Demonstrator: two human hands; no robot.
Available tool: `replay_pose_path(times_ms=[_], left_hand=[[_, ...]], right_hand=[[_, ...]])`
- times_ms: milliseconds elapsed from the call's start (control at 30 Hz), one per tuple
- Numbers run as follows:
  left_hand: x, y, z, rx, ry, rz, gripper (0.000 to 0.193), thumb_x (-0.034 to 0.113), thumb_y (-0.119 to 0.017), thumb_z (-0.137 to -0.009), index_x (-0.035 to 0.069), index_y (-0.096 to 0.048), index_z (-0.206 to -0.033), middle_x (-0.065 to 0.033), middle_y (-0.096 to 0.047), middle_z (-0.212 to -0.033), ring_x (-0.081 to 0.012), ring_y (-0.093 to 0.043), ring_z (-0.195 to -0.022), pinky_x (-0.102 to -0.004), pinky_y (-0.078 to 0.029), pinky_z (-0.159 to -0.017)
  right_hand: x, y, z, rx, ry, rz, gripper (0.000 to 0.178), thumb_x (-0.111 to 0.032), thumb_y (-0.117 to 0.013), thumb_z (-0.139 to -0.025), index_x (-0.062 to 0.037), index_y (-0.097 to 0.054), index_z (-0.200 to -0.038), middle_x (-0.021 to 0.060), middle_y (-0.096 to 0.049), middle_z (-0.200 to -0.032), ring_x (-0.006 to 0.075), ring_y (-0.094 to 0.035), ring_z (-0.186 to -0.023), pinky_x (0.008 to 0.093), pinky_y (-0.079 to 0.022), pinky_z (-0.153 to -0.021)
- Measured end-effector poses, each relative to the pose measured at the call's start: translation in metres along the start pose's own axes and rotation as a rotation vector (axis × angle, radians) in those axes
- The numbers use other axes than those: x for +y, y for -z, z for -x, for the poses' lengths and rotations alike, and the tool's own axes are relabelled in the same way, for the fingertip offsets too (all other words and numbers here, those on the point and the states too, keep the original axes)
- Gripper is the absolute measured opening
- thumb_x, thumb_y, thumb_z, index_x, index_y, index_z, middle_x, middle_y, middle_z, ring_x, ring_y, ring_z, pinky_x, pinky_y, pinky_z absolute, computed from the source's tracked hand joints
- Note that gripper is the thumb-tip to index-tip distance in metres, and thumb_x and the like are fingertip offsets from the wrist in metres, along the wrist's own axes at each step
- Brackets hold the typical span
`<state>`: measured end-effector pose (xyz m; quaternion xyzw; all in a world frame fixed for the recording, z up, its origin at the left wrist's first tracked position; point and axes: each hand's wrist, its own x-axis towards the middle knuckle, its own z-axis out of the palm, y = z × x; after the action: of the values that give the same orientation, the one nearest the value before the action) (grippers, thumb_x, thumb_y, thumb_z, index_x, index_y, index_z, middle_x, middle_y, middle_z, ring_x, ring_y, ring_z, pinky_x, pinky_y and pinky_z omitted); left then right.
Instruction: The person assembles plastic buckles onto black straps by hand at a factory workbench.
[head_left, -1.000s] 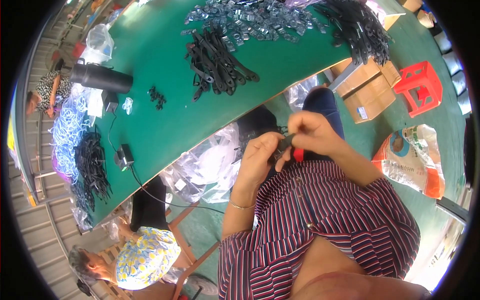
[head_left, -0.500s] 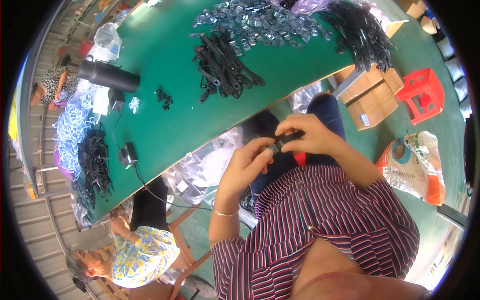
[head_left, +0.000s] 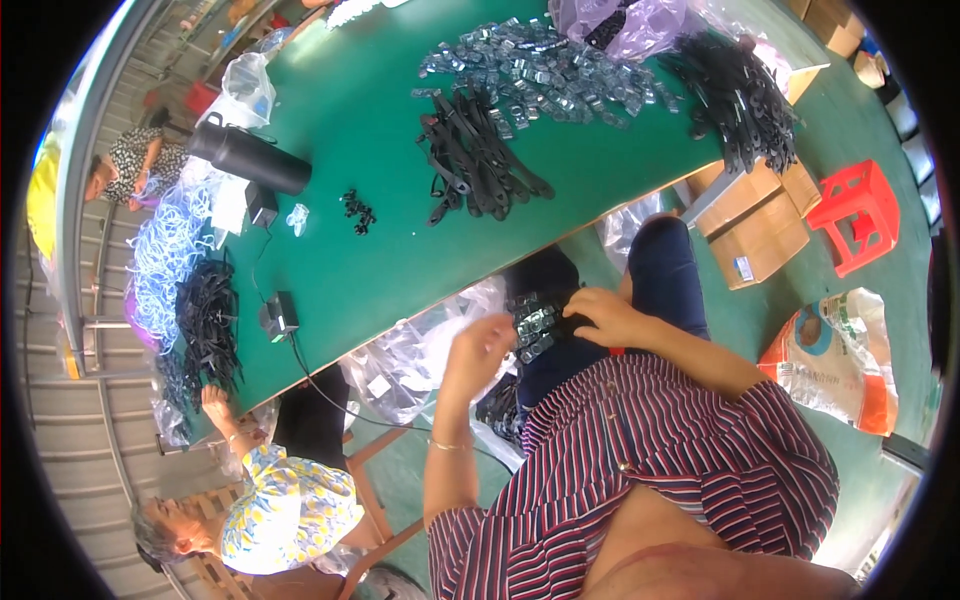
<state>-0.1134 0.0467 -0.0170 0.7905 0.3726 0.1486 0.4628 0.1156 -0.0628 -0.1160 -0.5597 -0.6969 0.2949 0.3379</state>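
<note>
Over my lap, my right hand has its fingers curled round a small black piece, mostly hidden by the fingers. A cluster of clear plastic buckles lies on my dark trousers between my hands. Just left of the buckles, my left hand is raised and smeared by motion, so its fingers do not show clearly. On the green table beyond are a bundle of black straps and a wide heap of clear buckles.
More black straps hang near the table's right end. A black bottle, blue-white cords and a power adapter with cable lie leftward. A person sits at left. Cartons, a red stool and a sack stand right.
My hands have come apart, the left drawing left and down. The buckles on my lap now show between them. The seated person's hand has reached up to the table edge. The whole view has shifted.
</note>
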Motion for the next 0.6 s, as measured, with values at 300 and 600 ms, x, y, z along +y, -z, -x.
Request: replay_pose_path(times_ms=[300,600], left_hand=[[0.022,0.087,-0.204,0.639,0.033,-0.409,0.044,0.042,-0.054,-0.080,0.003,-0.061,-0.099,-0.0192,-0.061,-0.096,-0.0346,-0.059,-0.089,-0.0400,-0.046,-0.079],[0.045,0.116,-0.230,0.401,0.002,0.042,0.028,0.026,-0.054,-0.084,0.000,-0.064,-0.085,-0.0072,-0.064,-0.077,-0.0138,-0.057,-0.067,-0.0265,-0.044,-0.060]], right_hand=[[-0.026,0.029,-0.005,-0.071,-0.060,-0.081,0.017,-0.011,-0.060,-0.075,-0.0024,-0.059,-0.090,0.0102,-0.059,-0.081,0.0245,-0.060,-0.072,0.0341,-0.047,-0.067],[-0.022,0.157,0.012,0.336,-0.081,0.073,0.011,-0.012,-0.057,-0.077,-0.0036,-0.061,-0.083,0.0122,-0.061,-0.074,0.0243,-0.061,-0.068,0.0347,-0.047,-0.063]])
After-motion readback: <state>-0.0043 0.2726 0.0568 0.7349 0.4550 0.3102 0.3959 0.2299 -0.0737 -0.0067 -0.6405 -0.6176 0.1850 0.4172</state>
